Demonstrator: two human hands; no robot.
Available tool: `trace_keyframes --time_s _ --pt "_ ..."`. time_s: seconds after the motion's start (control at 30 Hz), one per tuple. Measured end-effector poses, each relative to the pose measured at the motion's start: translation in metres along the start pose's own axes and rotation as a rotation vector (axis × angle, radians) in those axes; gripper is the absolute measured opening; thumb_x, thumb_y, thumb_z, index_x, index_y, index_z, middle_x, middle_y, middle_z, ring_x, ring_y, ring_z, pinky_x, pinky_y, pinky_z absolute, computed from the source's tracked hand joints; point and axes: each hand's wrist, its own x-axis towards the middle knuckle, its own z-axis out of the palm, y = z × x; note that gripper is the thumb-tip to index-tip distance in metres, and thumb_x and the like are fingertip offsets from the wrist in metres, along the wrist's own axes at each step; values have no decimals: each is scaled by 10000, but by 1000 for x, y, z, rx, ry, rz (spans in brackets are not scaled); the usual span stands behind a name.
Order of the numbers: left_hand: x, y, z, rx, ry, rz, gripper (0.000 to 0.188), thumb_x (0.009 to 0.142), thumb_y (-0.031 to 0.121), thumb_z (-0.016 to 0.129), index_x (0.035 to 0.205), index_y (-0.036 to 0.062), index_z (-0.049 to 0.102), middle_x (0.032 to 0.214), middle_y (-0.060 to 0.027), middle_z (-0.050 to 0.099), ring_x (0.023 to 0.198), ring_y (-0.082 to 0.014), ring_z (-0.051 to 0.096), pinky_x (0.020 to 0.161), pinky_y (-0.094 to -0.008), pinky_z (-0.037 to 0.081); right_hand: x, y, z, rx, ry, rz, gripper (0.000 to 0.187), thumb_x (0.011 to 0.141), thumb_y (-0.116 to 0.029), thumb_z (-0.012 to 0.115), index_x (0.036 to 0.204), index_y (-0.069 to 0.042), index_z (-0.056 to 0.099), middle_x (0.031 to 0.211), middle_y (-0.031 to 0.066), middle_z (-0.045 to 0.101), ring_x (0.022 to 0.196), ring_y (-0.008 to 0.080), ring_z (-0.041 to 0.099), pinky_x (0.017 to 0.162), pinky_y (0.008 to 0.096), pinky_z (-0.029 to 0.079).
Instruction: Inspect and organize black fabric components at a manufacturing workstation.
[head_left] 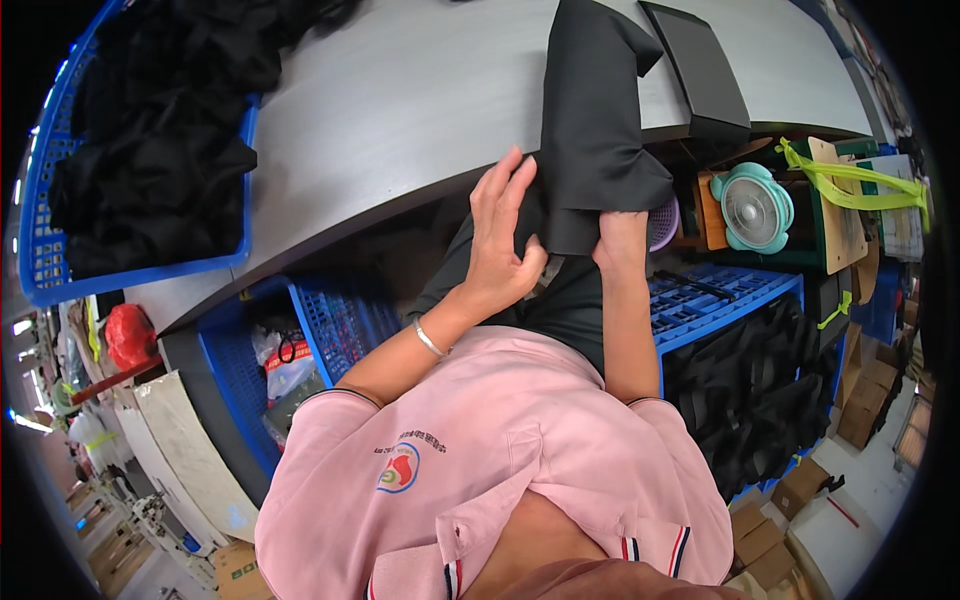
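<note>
1. Dark grey cloth [592, 120], folded into a long strip, lies across the near edge of the grey desk [400, 110] and hangs down toward the person's lap.
2. The left hand [500, 245] rests on the cloth's lower left edge, fingers [510, 180] spread and lightly curled, pressing rather than gripping.
3. The right hand [620, 240] has its fingers closed on the hanging lower end of the cloth, pinching it from beneath.
4. A blue basket [40, 250] of black garments sits at the desk's left end; a flat black box [700, 70] lies just right of the cloth.
5. The step in hand looks like folding or smoothing the lower end; I judge the fold about half made.
6. A next move would call for both hands keeping the edges aligned so the layers don't slip off the desk.
</note>
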Motion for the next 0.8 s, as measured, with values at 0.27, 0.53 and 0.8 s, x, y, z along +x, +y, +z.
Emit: trace_keyframes --time_s 0.27,0.53,0.8 --pt "17 5 28 -37 180 -200 819 689 -133 597 1464 89 449 1467 -141 421 1205 -280 515 855 -309 492 -19 -23 10 243 -35 90 397 990 -219 608 1320 -11 535 1258 96 607 1089 201 628 919 358 549" --pt "25 21 28 -80 295 12 614 655 -164 535 1204 65 686 1163 -102 613 973 -272 587 833 -340 516 -23 -21 2 242 -7 9 341 977 -192 609 1252 6 574 1215 126 637 1043 217 659 900 344 571" --pt "17 34 21 -167 214 -45 669 636 -184 507 1223 70 699 1149 -108 646 994 -247 649 891 -323 524 -19 -11 4 352 47 74 370 960 -224 635 1268 -31 563 1199 119 638 1031 223 656 886 360 573"
